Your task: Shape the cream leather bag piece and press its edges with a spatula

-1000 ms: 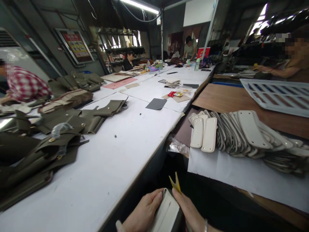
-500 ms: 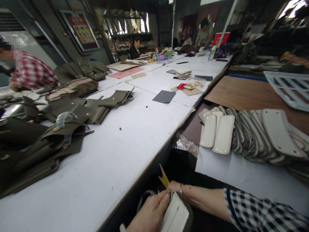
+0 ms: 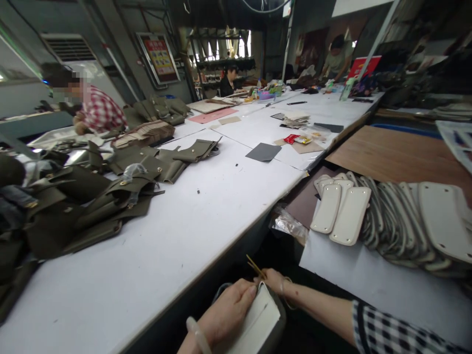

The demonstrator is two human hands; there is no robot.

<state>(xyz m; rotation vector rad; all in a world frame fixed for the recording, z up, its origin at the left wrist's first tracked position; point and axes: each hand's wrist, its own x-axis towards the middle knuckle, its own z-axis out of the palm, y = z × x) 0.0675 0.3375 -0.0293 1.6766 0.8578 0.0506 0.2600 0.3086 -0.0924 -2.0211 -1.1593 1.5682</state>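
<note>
My left hand (image 3: 231,306) is closed on the top edge of a dark olive bag piece (image 3: 282,322) with an off-white inner face, low in front of me. Just beyond its far edge, my right hand (image 3: 272,279) closes around a slim yellow two-pointed tool (image 3: 253,266). The tips of that tool point up and away to the left. Part of the right fingers is hidden behind the bag piece. A dark loop shows faintly beside my left hand.
Olive bags (image 3: 99,204) are heaped on the white table (image 3: 191,246) to the left. On the right, off-white panels with rivets (image 3: 341,214) lie in an overlapping row near a wooden board (image 3: 398,157). A person in a red checked shirt (image 3: 105,110) works at far left.
The view has shifted, so the bags and panels appear farther right. The yellow tool has turned and now shows two thin points. Both hands keep hold near the bag piece.
</note>
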